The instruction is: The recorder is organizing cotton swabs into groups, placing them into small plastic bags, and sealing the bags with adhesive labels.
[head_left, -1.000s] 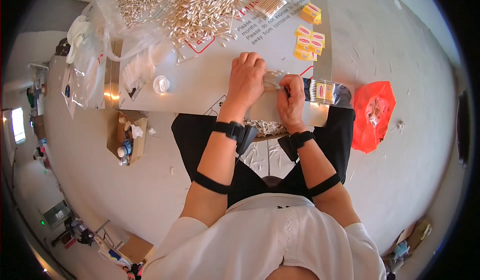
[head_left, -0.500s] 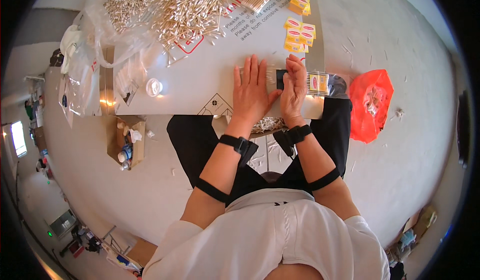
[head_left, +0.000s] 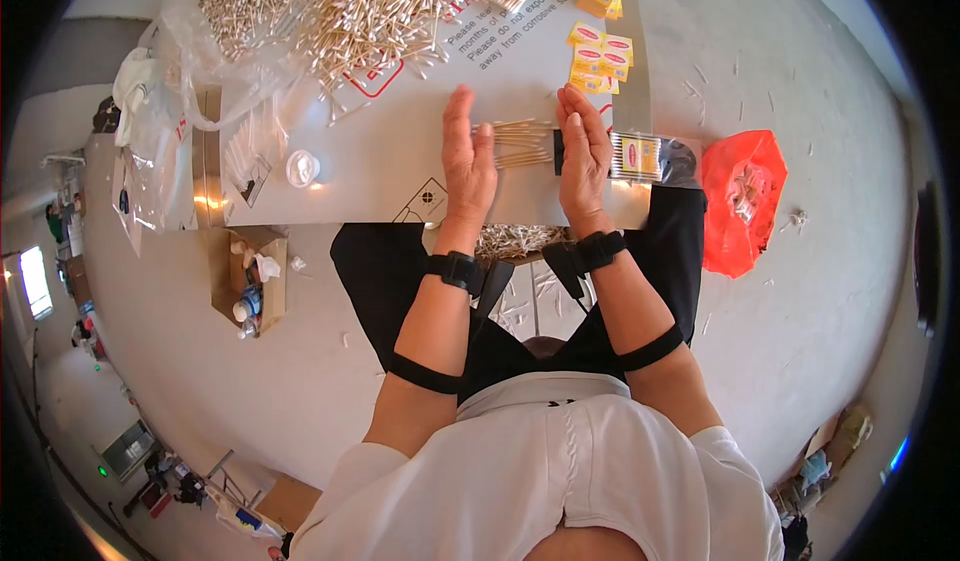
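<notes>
A small flat bundle of cotton swabs [head_left: 522,144] lies on the board between my hands. My left hand [head_left: 468,171] stands on its edge at the bundle's left end, fingers stretched and thumb close to the swab tips. On the other side my right hand [head_left: 583,166] is also on edge, its fingers extended. It rests by a dark strip [head_left: 560,149] at the bundle's right end; whether it touches the strip I cannot tell. Just right of that hand lies a clear bag [head_left: 675,164] with a row of swabs and a yellow label card [head_left: 637,159] inside.
Loose swabs [head_left: 375,21] are heaped at the far left beside a plastic bag of more [head_left: 245,11]. Yellow cards [head_left: 602,56] lie at the far right. A small white tub [head_left: 303,169] stands left. A red bag [head_left: 742,201] is beyond the right edge; a cardboard box [head_left: 275,301] stands below.
My left hand has lifted from lying flat over the swabs and turned on edge to the left, uncovering the bundle. My right hand stays in nearly the same place.
</notes>
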`<state>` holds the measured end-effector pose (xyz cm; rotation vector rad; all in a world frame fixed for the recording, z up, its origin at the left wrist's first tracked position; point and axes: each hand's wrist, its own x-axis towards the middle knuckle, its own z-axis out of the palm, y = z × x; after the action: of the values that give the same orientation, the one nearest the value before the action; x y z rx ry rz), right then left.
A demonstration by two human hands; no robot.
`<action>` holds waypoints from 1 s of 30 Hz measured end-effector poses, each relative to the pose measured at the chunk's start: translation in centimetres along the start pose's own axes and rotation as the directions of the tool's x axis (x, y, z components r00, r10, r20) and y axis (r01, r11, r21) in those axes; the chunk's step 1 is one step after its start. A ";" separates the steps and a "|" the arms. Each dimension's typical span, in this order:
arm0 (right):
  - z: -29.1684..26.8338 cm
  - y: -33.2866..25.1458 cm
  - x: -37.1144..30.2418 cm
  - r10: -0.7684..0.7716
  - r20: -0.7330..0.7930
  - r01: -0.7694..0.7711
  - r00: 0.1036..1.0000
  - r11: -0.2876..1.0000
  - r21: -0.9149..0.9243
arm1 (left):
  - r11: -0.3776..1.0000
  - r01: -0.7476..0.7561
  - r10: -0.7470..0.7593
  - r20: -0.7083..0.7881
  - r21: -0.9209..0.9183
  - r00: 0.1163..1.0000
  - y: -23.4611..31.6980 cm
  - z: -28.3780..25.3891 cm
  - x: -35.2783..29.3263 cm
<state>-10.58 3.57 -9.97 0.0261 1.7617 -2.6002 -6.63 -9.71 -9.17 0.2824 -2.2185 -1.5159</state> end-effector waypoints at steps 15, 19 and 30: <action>-0.6 0.7 0.4 -0.042 0.051 0.051 0.998 0.984 -0.173 | 0.785 -0.303 0.206 0.234 0.541 0.950 0.7 -0.6 3.3; -0.7 0.7 0.5 -0.036 0.063 0.047 0.997 0.983 -0.175 | 0.738 -0.346 0.165 0.342 0.579 0.925 0.7 -0.2 3.9; -0.5 0.7 0.5 -0.055 0.056 0.065 0.997 0.979 -0.193 | 0.745 -0.361 0.189 0.341 0.561 0.921 1.1 -0.3 3.5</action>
<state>-11.08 3.77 -10.82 -0.0928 2.0200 -2.4294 -9.50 -10.93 -7.26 -0.0768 -2.7753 -0.6556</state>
